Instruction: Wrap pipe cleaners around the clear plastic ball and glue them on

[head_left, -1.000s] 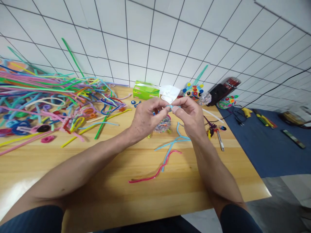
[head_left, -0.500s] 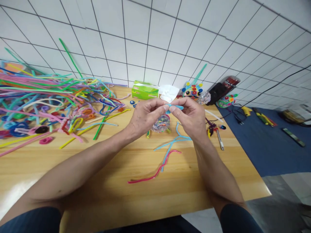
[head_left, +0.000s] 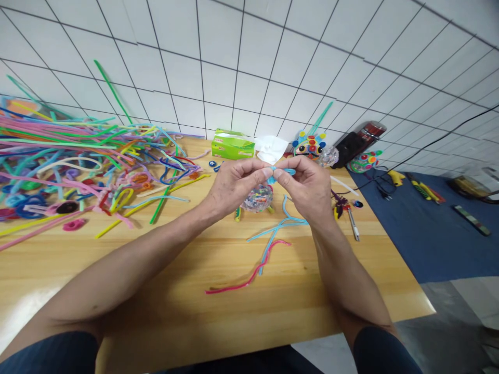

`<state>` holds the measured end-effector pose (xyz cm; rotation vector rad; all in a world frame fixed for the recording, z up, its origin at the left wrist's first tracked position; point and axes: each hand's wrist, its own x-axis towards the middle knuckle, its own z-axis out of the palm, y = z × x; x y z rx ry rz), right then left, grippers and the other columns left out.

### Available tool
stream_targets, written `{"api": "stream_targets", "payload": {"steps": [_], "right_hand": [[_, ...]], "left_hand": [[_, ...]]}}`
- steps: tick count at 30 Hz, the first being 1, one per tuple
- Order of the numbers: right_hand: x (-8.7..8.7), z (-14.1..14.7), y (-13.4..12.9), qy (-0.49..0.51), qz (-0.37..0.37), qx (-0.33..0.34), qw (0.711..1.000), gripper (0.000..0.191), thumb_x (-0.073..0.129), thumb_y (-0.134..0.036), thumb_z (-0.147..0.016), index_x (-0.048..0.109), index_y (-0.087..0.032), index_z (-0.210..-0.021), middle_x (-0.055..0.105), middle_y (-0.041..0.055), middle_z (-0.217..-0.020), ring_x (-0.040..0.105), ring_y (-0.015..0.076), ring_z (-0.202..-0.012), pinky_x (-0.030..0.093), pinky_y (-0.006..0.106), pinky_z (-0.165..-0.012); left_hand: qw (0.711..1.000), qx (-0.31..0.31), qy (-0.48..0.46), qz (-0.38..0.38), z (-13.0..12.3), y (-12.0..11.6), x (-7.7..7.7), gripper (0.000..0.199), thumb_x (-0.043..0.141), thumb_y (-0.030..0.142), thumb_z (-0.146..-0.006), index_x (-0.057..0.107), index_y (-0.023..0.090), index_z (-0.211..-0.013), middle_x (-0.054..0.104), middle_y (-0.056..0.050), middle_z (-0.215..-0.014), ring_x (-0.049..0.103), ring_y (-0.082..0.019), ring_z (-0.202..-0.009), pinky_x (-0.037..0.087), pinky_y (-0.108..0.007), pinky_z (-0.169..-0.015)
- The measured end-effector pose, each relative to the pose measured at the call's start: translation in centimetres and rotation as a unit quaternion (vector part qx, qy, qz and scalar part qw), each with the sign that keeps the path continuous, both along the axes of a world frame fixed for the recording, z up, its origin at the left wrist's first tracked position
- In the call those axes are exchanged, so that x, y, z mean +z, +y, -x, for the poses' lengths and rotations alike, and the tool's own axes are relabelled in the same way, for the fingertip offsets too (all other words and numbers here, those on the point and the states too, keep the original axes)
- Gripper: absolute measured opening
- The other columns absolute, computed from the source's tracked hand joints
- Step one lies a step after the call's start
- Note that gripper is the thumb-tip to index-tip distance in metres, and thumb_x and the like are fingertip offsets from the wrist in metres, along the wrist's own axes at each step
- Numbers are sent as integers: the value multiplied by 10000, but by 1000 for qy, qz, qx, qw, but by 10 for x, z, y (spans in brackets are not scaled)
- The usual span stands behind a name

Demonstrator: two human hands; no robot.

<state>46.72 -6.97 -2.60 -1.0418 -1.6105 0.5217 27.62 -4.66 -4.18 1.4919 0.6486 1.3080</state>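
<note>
Basically mid-work on one small light-blue piece [head_left: 289,172]: left hand [head_left: 234,188] and right hand [head_left: 309,188] met above the table [head_left: 167,311], thumbs and forefingers pinched narrow on it. One end stuck out by the right thumb and looked doubled over; the fingers hid the rest. So some bending seemed done — whether it was finished, couldn't tell.

Not picked up: thin light-blue stems [head_left: 268,244], lying crossed on the near side of the right hand, plus a pink-red stem [head_left: 241,285] overlapping one of them, nearer still. No join to the held piece was visible.

Closest obstacle was a clear ball with coloured bits [head_left: 258,200], partly hidden by the hands. Far side had a green tissue box [head_left: 233,145] and a button-covered figure [head_left: 310,147]. Big stem pile [head_left: 70,140] at left, pen [head_left: 354,226] at right — both well apart from the grip.
</note>
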Motion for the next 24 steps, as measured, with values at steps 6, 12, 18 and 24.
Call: {"api": "stream_targets", "payload": {"steps": [6, 12, 18, 24], "right_hand": [[0, -2, 2, 28, 43, 39, 998, 238, 848, -509, -963, 763, -294, -1024, 774, -1, -926, 716, 198, -790, 645, 383, -731], [-1, 2, 1, 6, 49, 31, 998, 222, 800, -458, -1006, 709, -276, -918, 719, 3, -819, 660, 193, -726, 571, 369, -676], [-2, 7, 0, 8, 42, 31, 999, 279, 817, -466, -997, 676, -266, -863, 721, 5, -768, 670, 195, -695, 542, 349, -632], [-6, 7, -1, -20, 33, 25, 999, 233, 778, -445, -1035, 680, -277, -907, 705, 5, -767, 651, 189, -672, 537, 347, -628]], "left_hand": [[997, -9, -52, 50, 0, 1, 4, 484, 980, 651, -779, 844, 192, -852, 766, -19, -708, 641, -132, -616, 551, -257, -615], [993, -10, -88, 73, -1, 2, 3, 469, 992, 620, -772, 841, 182, -845, 771, -22, -712, 669, -130, -634, 568, -245, -628], [995, -20, -87, 52, -2, 3, 2, 463, 1043, 563, -716, 821, 177, -842, 775, -13, -752, 632, -109, -612, 536, -234, -602], [996, -13, -82, 27, -2, 1, 2, 399, 1031, 494, -752, 806, 175, -834, 730, 6, -704, 609, -105, -615, 510, -228, -605]]}}
